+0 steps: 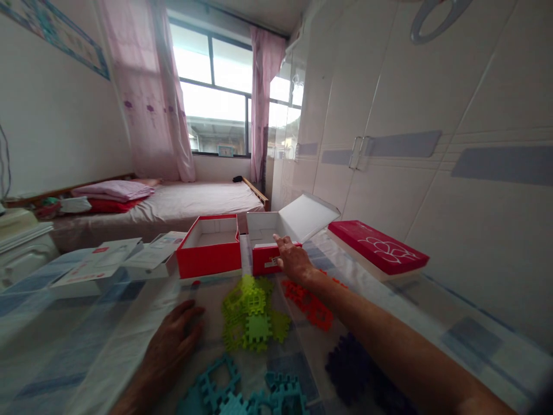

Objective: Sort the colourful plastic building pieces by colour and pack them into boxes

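Observation:
My left hand [175, 334] lies on the tablecloth with its fingers loosely spread, left of a pile of yellow-green plastic interlocking pieces [254, 323]. It holds nothing. My right hand [292, 258] reaches to the front wall of a red and white box [264, 262] whose white lid [309, 216] stands raised. Its fingers are stretched and apart over that wall, and no piece shows in them. Under my right forearm lie orange-red interlocking pieces [317, 311]. Dark purple pieces [348, 369] sit nearer me, partly hidden by the arm. Teal pieces [259, 397] lie at the bottom centre.
An open red box [209, 259] stands left of the lidded one. White boxes [101, 265] lie farther left, and a flat dark-red box [378, 245] lies right. Behind the table are a bed [194, 199] and a window [216, 86]; a tall wardrobe [410, 104] lines the right.

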Action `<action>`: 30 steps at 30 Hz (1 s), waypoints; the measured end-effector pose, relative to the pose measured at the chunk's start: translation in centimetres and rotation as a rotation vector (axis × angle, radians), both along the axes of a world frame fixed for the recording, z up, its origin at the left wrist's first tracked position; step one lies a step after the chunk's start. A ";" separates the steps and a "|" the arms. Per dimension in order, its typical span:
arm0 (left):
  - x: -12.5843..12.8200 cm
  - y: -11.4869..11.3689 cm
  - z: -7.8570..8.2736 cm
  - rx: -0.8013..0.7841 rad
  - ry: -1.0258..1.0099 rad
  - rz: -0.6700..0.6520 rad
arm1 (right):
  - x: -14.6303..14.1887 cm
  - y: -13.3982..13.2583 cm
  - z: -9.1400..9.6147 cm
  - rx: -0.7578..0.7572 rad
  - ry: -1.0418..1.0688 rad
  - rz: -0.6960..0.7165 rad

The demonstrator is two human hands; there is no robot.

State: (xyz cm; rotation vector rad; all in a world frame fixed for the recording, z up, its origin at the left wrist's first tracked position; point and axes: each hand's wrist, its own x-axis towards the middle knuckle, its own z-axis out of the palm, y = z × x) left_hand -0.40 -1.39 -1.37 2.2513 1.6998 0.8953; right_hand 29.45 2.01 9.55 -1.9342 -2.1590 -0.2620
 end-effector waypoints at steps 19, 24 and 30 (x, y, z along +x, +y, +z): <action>0.4 0.0 -0.1 0.013 0.000 0.001 | 7.0 -0.3 3.8 0.213 -0.065 -0.123; 0.4 0.1 0.0 -0.025 0.013 0.010 | 14.3 -3.1 5.4 0.212 -0.144 -0.145; 0.2 0.3 -0.3 -0.011 0.022 0.003 | 18.5 -5.5 3.1 0.133 -0.147 -0.151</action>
